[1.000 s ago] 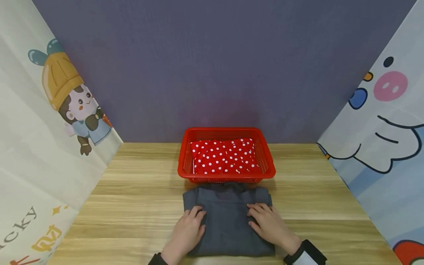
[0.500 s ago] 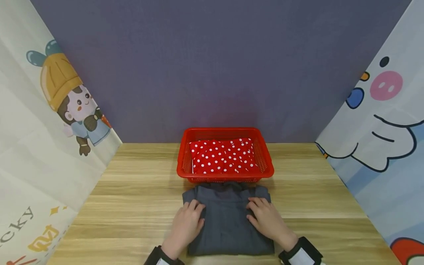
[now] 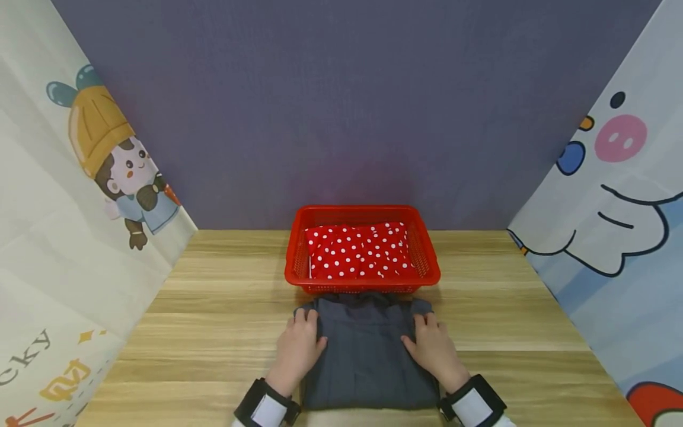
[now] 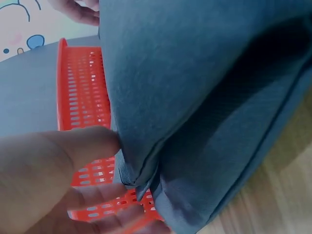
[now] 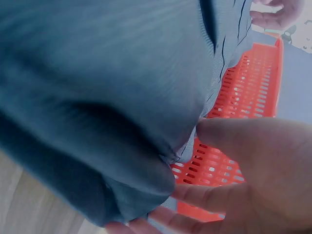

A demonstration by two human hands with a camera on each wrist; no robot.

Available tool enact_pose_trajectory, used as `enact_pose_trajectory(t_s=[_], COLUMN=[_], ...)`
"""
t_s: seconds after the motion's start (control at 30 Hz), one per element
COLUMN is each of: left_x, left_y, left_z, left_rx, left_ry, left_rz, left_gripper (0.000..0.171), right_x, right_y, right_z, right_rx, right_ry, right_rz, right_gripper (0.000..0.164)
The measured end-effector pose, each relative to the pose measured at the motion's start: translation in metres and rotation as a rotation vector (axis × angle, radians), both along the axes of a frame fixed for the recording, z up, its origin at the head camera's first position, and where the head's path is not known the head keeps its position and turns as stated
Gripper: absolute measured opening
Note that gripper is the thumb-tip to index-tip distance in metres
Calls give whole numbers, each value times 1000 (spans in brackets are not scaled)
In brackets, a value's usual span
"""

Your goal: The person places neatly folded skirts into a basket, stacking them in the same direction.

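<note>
A folded dark grey garment (image 3: 368, 362) lies flat on the table, a collar-like bunch of cloth along its far edge. My left hand (image 3: 299, 347) grips its left side, thumb on top and fingers round the outer edge. On the opposite side, my right hand (image 3: 434, 350) holds the right edge in the same way. The left wrist view shows the thumb against the garment's (image 4: 195, 73) folded layers, fingers below it. In the right wrist view the cloth (image 5: 122, 97) sags between layers near the fingertips.
Just beyond the garment stands a red plastic basket (image 3: 363, 287) holding a red cloth bundle with white dots (image 3: 360, 252). A dark grey-purple panel (image 3: 352, 107) rises behind the wooden table (image 3: 224, 332). Printed cartoon curtains hang at the left (image 3: 64, 237) and right (image 3: 613, 207).
Both hands have shifted from resting on top of the garment outward and away to its side edges, with fingers now round the edges. The basket has stayed put.
</note>
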State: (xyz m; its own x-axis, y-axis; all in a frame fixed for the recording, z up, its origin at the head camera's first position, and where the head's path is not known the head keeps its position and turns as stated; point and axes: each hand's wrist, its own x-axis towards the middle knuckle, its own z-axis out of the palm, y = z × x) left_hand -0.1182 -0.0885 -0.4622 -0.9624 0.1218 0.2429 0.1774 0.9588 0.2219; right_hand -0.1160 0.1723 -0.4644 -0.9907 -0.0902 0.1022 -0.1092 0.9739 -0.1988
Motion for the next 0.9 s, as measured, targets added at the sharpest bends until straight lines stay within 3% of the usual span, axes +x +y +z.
enact_pose_trajectory(t_s=[0.13,0.3,0.5,0.73,0.9], left_x=[-2,-5,-9,-12,-15], left_y=[0,0,0,3,8], left_z=[1,-1,-5,-4,-4], left_rx=[15,62,110,195,253], left_ry=[-67,-167,-274,-321,-333], left_rz=[35,36,59,68,68], left_gripper=[53,59,72,82,76], right_x=[-4,-6,-6,-9,-12], right_y=[0,-3,-7,-12,-14], right_z=[1,1,-2,-9,-12], right_rx=[-15,-34,-54,-114,-180], right_ry=[-74,-170,-151,-131,-130], right_rz=[-44,-72,-68,-58,-53], right_gripper=[60,67,75,79,68])
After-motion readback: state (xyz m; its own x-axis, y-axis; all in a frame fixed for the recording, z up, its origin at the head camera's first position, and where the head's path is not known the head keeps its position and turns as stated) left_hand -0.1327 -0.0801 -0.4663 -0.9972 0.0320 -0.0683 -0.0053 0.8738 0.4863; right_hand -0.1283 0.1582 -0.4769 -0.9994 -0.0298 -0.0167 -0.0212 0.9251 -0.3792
